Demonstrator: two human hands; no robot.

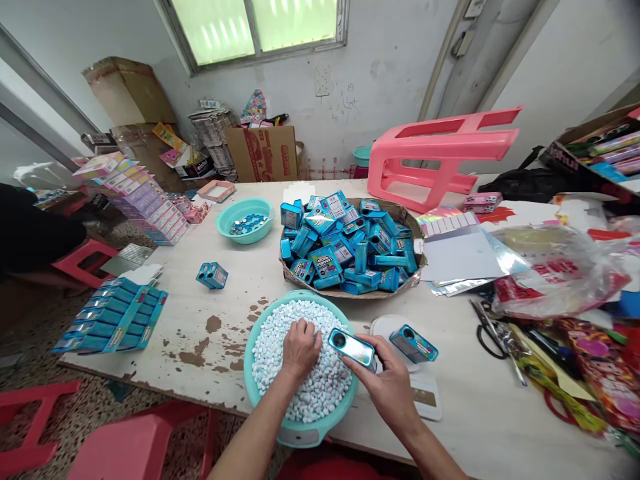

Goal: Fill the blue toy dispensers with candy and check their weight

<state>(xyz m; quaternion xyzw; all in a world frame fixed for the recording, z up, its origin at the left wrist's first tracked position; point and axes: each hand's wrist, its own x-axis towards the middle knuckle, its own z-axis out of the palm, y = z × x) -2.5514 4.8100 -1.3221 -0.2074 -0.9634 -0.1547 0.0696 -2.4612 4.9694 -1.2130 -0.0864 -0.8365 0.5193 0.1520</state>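
Note:
My left hand point(300, 350) is dipped into small white and pale-blue candies point(320, 400), its fingers curled with the tips buried among them. They fill a turquoise basin point(300, 437) at the table's front edge. My right hand point(387, 370) grips a small blue candy tin point(353, 349) over the basin's right side. The tin lies tilted, with a dark round opening facing up. Just right of that hand, another blue tin point(414, 343) with a round opening sits on a white scale point(427, 395).
Behind the basin, a cardboard tray point(350, 293) is heaped with blue tins. Two tins point(212, 275) stand left. A smaller turquoise basin point(245, 235) holds round lids. Packed blue display boxes point(113, 317) sit at the left edge. Scissors point(487, 327), plastic bags and a pink stool point(440, 150) occupy the right.

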